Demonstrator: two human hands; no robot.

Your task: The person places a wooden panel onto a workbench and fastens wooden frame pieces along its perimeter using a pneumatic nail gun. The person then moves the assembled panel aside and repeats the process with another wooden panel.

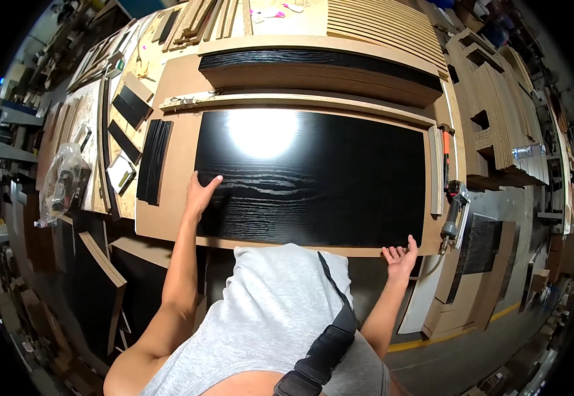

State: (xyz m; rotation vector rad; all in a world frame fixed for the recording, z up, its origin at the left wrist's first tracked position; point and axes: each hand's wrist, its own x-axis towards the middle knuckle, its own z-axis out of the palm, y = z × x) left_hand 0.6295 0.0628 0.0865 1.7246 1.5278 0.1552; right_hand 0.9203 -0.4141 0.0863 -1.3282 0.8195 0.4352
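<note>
A large black wood-grain panel (339, 178) lies flat in front of me, its upper left part bright with glare. My left hand (202, 194) grips the panel's left edge, thumb over the top face and fingers along the side. At the front edge near the right corner is my right hand (400, 259), palm turned up, fingers apart and loosely bent, fingertips at the edge. Beyond the panel runs a pale wooden strip (300, 101), meeting a shorter strip (436, 168) along the right side.
Stacked black-faced boards (326, 79) lie behind the long strip. A pneumatic tool (455, 211) with a hose and an orange-handled tool (446, 148) sit at the right. Narrow black pieces (155, 162) lie left. Brown board stacks (498, 119) stand right; black panels (89, 290) lean lower left.
</note>
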